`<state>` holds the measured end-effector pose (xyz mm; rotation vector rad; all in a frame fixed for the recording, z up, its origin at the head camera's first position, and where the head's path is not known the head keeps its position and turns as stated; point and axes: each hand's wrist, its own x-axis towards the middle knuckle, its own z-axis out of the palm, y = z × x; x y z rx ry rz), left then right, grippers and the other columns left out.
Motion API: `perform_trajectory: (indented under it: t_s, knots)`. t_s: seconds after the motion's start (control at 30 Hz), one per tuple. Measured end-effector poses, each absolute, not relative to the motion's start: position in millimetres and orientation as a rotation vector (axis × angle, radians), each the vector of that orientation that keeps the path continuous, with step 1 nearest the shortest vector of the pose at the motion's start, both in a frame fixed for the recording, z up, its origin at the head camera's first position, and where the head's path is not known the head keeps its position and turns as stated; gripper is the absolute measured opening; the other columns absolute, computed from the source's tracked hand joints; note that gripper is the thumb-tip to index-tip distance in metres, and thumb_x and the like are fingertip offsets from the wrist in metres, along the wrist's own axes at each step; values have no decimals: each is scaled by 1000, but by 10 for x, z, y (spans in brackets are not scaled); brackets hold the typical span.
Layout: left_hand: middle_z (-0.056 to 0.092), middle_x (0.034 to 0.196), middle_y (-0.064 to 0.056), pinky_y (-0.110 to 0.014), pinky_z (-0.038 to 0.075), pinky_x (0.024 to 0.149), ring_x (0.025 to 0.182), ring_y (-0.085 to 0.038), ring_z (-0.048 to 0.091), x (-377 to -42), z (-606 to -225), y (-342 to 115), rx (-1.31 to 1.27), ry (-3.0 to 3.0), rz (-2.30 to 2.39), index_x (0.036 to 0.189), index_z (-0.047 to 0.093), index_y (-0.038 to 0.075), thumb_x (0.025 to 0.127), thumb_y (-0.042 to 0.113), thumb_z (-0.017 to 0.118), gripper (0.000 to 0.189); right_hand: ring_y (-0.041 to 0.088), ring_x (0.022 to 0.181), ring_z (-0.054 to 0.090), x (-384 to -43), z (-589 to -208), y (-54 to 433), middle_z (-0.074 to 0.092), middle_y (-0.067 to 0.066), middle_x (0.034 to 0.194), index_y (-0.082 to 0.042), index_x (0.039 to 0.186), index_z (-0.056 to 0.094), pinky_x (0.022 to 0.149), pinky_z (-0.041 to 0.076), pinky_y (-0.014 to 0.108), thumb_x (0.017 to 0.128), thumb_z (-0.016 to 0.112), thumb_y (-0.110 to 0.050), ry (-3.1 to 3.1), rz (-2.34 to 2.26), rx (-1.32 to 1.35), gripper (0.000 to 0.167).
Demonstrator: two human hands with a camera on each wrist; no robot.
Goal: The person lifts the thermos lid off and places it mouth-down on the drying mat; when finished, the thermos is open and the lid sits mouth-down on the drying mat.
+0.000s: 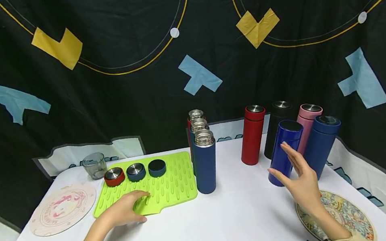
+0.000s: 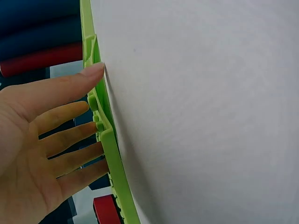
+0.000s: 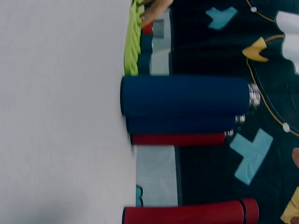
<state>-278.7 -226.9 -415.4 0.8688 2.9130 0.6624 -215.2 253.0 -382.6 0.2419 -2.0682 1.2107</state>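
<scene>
My left hand [image 1: 124, 210] is at the front edge of a lime green ridged mat [image 1: 177, 179], fingers over it and thumb at its edge. In the left wrist view the fingers are spread and the thumb [image 2: 86, 77] overlaps the mat's rim; whether it presses is unclear. On the mat sit a red lid [image 1: 114, 177], a blue lid [image 1: 136, 172] and a black-topped blue lid [image 1: 157, 168]. My right hand [image 1: 302, 183], thumb and fingers apart, is raised before a glossy blue bottle [image 1: 285, 151]; contact is not evident.
Lidless steel-necked bottles, the nearest blue [image 1: 206, 167], stand in a row beside the mat. Capped red [image 1: 253, 135], black [image 1: 277, 125], pink [image 1: 308, 121] and matte blue [image 1: 322, 144] bottles stand right. A glass cup [image 1: 95, 166], pink-printed disc [image 1: 63, 208] and patterned disc [image 1: 351, 213] lie around.
</scene>
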Motion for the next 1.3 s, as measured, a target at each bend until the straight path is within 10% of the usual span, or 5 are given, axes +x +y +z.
perform_trajectory:
  t_s: [0.4, 0.77, 1.3]
  knots:
    - [56, 127, -23, -57, 38, 102, 121, -45, 48, -2797, -4179, -2274, 859, 2900, 671, 125, 57, -4, 67, 14, 86, 67, 19, 139, 34, -2287, -3904, 2882, 37, 8, 151, -17, 150, 32, 108, 28, 16, 80, 79, -7, -2010, 1262, -16, 85]
    - [55, 129, -23, -57, 37, 102, 123, -45, 47, -2775, -4177, -2272, 858, 2883, 673, 126, 58, -1, 67, 19, 88, 70, 30, 139, 32, -2582, -4085, 2956, 28, 15, 154, -11, 154, 16, 112, 28, 42, 81, 80, -21, -2112, 1449, -163, 97]
    - [54, 134, -16, -54, 41, 101, 126, -38, 47, -2567, -3799, -2143, 993, 2966, 751, 133, 55, 4, 74, 17, 84, 67, 38, 127, 47, -2742, -4170, 2973, 44, 23, 143, -4, 148, 32, 101, 40, 50, 81, 79, -18, -2044, 1321, -153, 83]
